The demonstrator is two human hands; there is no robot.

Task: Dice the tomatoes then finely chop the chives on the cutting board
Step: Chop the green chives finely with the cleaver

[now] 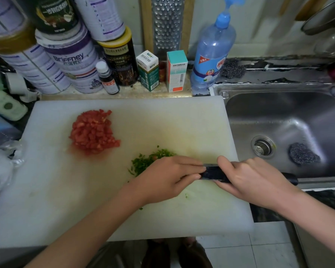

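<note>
A pile of diced red tomato lies on the left half of the white cutting board. A smaller heap of chopped green chives sits near the board's middle, partly hidden by my left hand. My left hand's fingers and thumb pinch the dark blade of a knife. My right hand grips the knife's black handle, whose end pokes out toward the sink. The blade lies above the board's right side, between both hands.
A steel sink with a drain and a scouring pad borders the board on the right. Behind the board stand tins, a small bottle, two cartons, a grater and a blue detergent bottle. Bags lie at the left.
</note>
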